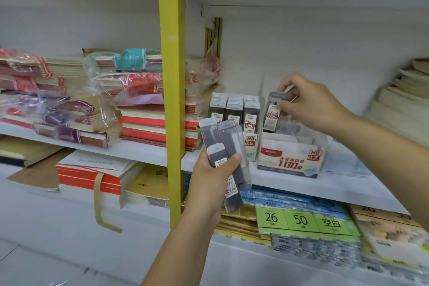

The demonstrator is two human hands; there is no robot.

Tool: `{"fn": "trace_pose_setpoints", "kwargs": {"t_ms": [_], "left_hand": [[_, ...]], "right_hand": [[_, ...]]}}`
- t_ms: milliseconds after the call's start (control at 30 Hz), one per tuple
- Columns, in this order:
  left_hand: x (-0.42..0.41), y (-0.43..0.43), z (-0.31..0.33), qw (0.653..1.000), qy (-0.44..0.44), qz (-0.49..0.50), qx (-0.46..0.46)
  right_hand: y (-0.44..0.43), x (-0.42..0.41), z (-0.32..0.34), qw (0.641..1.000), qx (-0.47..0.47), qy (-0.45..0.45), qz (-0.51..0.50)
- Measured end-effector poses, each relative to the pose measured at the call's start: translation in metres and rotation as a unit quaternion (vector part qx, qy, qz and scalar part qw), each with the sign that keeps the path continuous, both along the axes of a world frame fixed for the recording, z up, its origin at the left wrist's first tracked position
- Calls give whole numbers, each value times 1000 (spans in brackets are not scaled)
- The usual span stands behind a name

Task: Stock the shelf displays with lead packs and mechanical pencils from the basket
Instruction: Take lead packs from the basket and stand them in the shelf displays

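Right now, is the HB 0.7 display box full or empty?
Nearly empty: the HB 0.7 display box shows bare inner walls; the only lead pack there is the one the right hand pinches at its left end.

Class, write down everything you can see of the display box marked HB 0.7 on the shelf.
The HB 0.7 display box is an open-topped carton, seemingly white card in clear plastic, with a red logo patch, red "100" lettering and a red HB 0.7 label. It stands upright on the white shelf, just right of the fuller HB 0.5 box. It looks nearly empty. The right hand holds a lead pack at its opening.
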State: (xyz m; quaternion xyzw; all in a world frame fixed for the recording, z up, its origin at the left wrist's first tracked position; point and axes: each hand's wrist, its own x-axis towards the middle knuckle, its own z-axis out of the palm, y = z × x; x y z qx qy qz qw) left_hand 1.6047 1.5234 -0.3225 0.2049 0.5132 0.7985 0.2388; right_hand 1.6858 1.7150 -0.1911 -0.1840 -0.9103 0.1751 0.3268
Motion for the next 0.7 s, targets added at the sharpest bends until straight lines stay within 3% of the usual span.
{"fn": "trace_pose_setpoints", "kwargs": {"t_ms": [100, 200, 267, 400, 500, 600, 700], "left_hand": [[-1, 1, -1, 1000, 6, -24, -7], [-3, 2, -2, 999, 20, -38, -6], [-4, 2, -2, 999, 28, -43, -6], [-3, 2, -2, 998, 32, -49, -12], [0, 1, -2, 997, 51, -58, -19], [4, 0, 1, 994, 77, -69, -24], [10, -1, 2, 992, 86, -89, -28]], "right_hand": [[5, -4, -6, 999, 27, -38, -14], [8, -7, -11, 990, 125, -49, -43], [9, -8, -13, 981, 175, -46, -72], [-2, 0, -14, 979, 187, 12, -79], [-24, 14, -15, 991, 110, 75, 3], [-52, 22, -21, 991, -66, 4, 117], [-60, 22, -32, 974, -156, -33, 162]]}}
